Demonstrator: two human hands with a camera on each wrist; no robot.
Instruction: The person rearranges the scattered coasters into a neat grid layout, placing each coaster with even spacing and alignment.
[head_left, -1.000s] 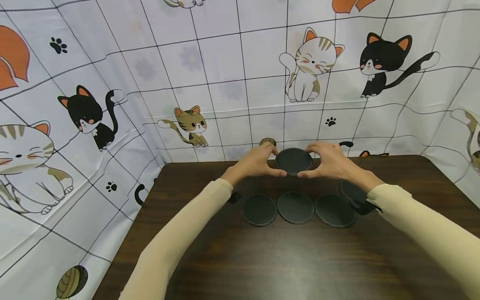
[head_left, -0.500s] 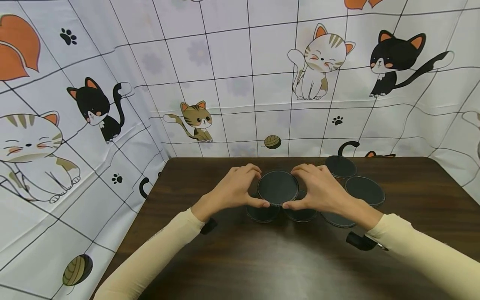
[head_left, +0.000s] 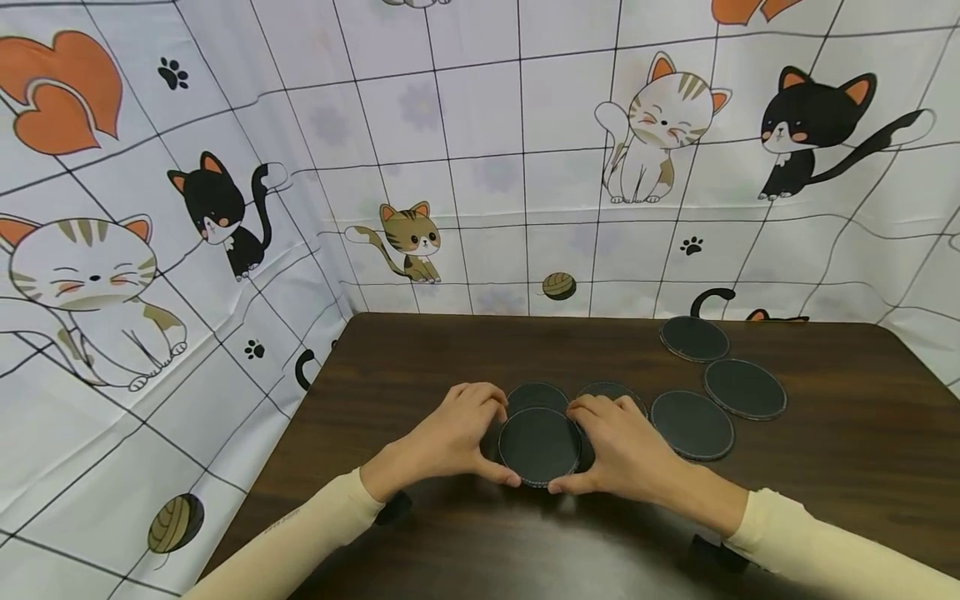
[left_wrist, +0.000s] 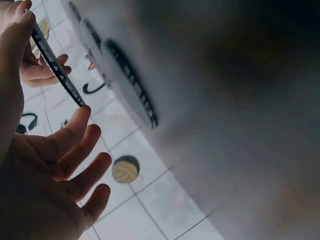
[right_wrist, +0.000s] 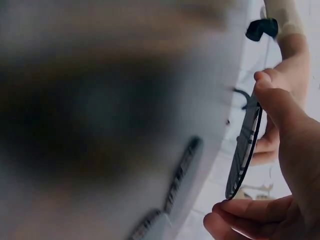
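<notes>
A round dark coaster (head_left: 540,446) with a stitched-looking rim is held between both hands in the head view. My left hand (head_left: 453,433) pinches its left side and my right hand (head_left: 626,442) its right side, thumbs at the near edge and fingers toward the far edge. Seen edge-on in the left wrist view, the coaster (left_wrist: 57,67) is raised above the table; its edge carries a black-and-white pattern. Just behind it lie a second coaster (head_left: 536,393), partly covered, and a third coaster (head_left: 609,389), partly hidden by the right hand.
To the right on the brown wooden table (head_left: 420,358) lie a near coaster (head_left: 692,425), a coaster (head_left: 745,388) beyond it and a far coaster (head_left: 694,337) by the back edge. A white cat-print cloth (head_left: 487,183) hangs behind and at the left.
Both hands have brought the held coaster from the table's far edge toward the body and slightly left, over the row of coasters to its near side. The far-right coasters are now uncovered.
</notes>
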